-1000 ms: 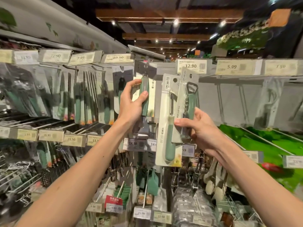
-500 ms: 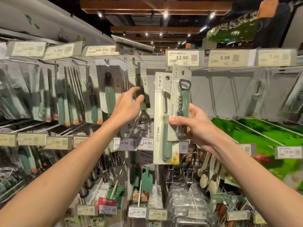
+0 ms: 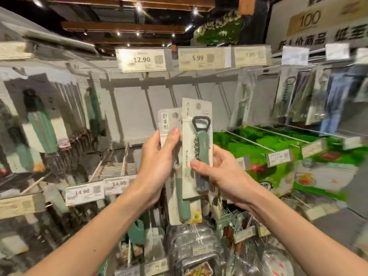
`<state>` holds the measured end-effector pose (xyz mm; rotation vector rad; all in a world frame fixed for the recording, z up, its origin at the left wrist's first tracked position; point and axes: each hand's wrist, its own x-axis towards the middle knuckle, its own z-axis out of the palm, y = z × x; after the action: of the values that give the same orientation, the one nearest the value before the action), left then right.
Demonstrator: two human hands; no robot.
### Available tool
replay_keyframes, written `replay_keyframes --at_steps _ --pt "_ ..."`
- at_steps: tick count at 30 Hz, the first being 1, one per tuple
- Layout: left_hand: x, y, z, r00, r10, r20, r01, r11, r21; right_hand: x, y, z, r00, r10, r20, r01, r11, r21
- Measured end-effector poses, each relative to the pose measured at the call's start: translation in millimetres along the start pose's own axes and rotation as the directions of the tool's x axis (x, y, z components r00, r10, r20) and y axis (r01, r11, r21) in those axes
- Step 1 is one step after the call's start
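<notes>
Left hand has left the rack and now grips the peeler card; right hand pinches the opener card — apparently separating the pair for hanging.

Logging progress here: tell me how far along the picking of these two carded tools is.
Done: the peeler card and the bottle-opener card are off the pegs. In hand: the left hand grips the first, the right hand pinches the second, which overlaps it. Left: putting them somewhere; no basket shows.

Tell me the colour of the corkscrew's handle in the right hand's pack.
Sage green; the corkscrew handle shows best in the head view.
</notes>
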<state>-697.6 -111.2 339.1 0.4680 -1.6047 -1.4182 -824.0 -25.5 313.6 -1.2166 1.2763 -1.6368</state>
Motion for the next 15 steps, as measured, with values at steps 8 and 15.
replay_keyframes --at_steps 8,15 --pt "49.1 -30.6 97.9 0.998 0.006 0.068 -0.005 1.000 -0.007 -42.0 -9.6 -114.2 0.926 -0.030 -0.375 -0.029 0.988 -0.150" --pt "76.3 -26.1 207.2 0.965 0.169 0.202 -0.201 0.968 0.150 -56.9 -31.2 -218.2 0.847 -0.067 -0.527 -0.034 0.983 -0.181"
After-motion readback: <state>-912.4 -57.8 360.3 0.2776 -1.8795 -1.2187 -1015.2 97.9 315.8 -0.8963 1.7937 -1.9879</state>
